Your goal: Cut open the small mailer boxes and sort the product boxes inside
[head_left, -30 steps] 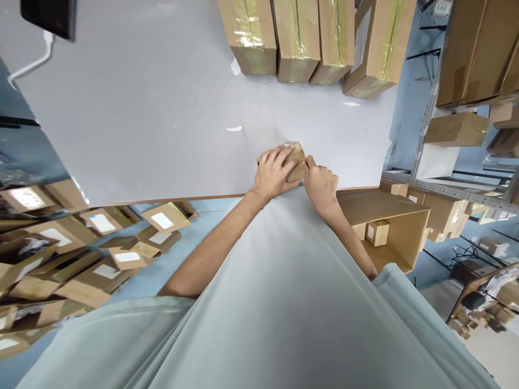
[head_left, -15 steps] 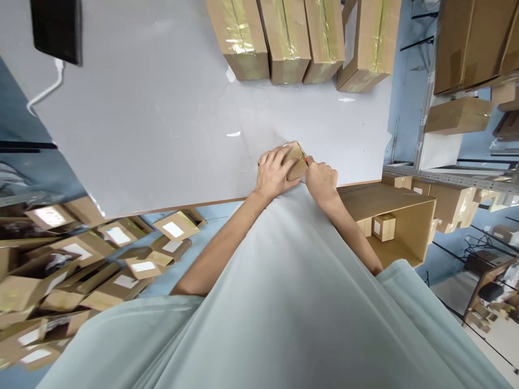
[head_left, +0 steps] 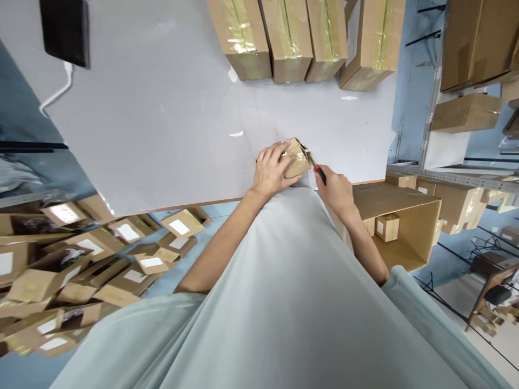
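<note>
Mostly, the room is cardboard around a white table (head_left: 154, 140). On its far side stands a row of taped cartons (head_left: 288, 62); a black phone (head_left: 65, 32) with a white cable (head_left: 60, 96) lies toward the far left, and paper scraps (head_left: 235, 134) dot the top. Smaller labelled boxes (head_left: 180, 226) crowd the blue floor (head_left: 219, 213) at left. To the right, a large open carton (head_left: 395, 197) holds a little box (head_left: 387, 227), and beyond it a metal shelving rack (head_left: 458, 177) bears more cartons.

Near the table's front edge sits a small taped cardboard box (head_left: 299, 161), its right end gaping at the flaps. The left hand (head_left: 270, 170) grips it from the left, fingers somewhat spread over it. The right hand (head_left: 337, 190) is closed around a red-and-black-handled tool (head_left: 320, 173), its slim tip at the gaping end.
</note>
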The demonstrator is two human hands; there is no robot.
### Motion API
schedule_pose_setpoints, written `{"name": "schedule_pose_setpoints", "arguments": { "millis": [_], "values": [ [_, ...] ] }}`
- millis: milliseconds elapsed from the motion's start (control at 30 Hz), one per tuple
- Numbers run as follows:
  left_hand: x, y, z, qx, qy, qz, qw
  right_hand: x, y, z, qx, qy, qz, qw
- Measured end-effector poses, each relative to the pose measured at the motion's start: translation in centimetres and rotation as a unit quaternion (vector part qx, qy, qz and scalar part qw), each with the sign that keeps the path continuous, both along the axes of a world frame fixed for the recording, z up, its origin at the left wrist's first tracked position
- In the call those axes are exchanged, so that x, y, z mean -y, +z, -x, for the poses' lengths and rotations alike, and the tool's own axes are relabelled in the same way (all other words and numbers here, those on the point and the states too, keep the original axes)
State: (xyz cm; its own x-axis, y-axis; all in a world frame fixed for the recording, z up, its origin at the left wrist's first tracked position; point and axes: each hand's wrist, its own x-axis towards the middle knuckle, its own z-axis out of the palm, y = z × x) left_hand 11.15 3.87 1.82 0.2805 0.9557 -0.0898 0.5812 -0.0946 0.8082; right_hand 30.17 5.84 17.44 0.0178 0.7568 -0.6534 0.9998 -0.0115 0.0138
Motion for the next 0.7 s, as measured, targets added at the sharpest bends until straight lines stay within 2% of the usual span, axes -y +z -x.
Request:
{"name": "schedule_pose_setpoints", "arguments": {
  "millis": [67, 133, 267, 333, 367, 433, 500, 567, 700],
  "values": [
    [0.1, 0.3, 0.7, 0.000, -0.002, -0.004, 1.000, -0.5, -1.7, -2.2, -0.013, -0.046, -0.063, 0.997],
    [0.7, 0.7, 1.7, -0.010, 0.013, -0.008, 1.000, -1.7, -5.1, -4.6, -0.005, -0.092, -0.106, 0.990],
    [3.5, 1.7, 4.0, -0.042, 0.084, 0.017, 0.995, -4.3, -13.4, -8.2, -0.002, -0.144, -0.079, 0.986],
    [5.1, 1.9, 4.6, -0.048, 0.109, 0.053, 0.991, -5.1, -16.1, -9.2, 0.000, -0.157, -0.055, 0.986],
    [5.7, 1.9, 4.6, -0.049, 0.118, 0.072, 0.989, -5.3, -16.9, -9.4, 0.003, -0.160, -0.048, 0.986],
    [6.6, 1.9, 4.4, -0.045, 0.129, 0.105, 0.985, -5.5, -17.5, -9.5, -0.001, -0.151, -0.056, 0.987],
    [6.9, 1.8, 3.9, -0.031, 0.139, 0.124, 0.982, -5.5, -17.2, -9.1, -0.044, -0.128, -0.082, 0.987],
    [7.0, 1.5, 3.6, -0.010, 0.148, 0.133, 0.980, -5.2, -16.2, -8.1, -0.133, -0.111, -0.098, 0.980],
    [7.0, 0.6, 3.6, 0.039, 0.160, 0.155, 0.974, -3.9, -13.1, -4.9, -0.294, -0.091, -0.081, 0.948]
  ]
}}
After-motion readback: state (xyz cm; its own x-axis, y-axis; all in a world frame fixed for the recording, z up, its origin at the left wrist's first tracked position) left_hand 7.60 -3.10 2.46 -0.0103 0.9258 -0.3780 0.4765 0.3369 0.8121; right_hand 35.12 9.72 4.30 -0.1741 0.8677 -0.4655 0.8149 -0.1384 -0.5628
